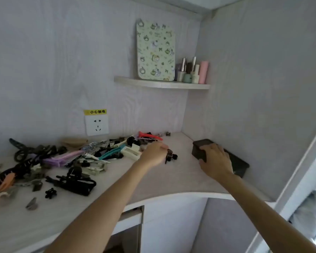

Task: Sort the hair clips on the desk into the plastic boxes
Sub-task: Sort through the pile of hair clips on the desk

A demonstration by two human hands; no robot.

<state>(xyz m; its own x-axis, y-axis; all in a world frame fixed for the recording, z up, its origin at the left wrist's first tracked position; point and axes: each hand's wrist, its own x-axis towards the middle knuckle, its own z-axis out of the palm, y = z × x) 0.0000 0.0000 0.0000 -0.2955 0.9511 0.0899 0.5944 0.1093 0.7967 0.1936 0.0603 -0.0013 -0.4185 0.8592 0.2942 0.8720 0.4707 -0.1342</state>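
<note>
Several hair clips (75, 161) of many colours lie in a heap across the left and middle of the pale desk (171, 181). My left hand (153, 152) reaches over the heap's right end, fingers closed on a small dark clip (169, 155) that hangs below them. Another small black clip (174, 157) lies just beside it. At the right, my right hand (216, 159) grips the near edge of a dark plastic box (201, 148) that stands against the wall. The box's inside is hidden.
A wall socket (97, 125) with a yellow label sits behind the heap. Above, a corner shelf (162, 84) carries a patterned board and several small bottles. The desk's curved front edge (181, 195) runs below my arms, with a cabinet under it.
</note>
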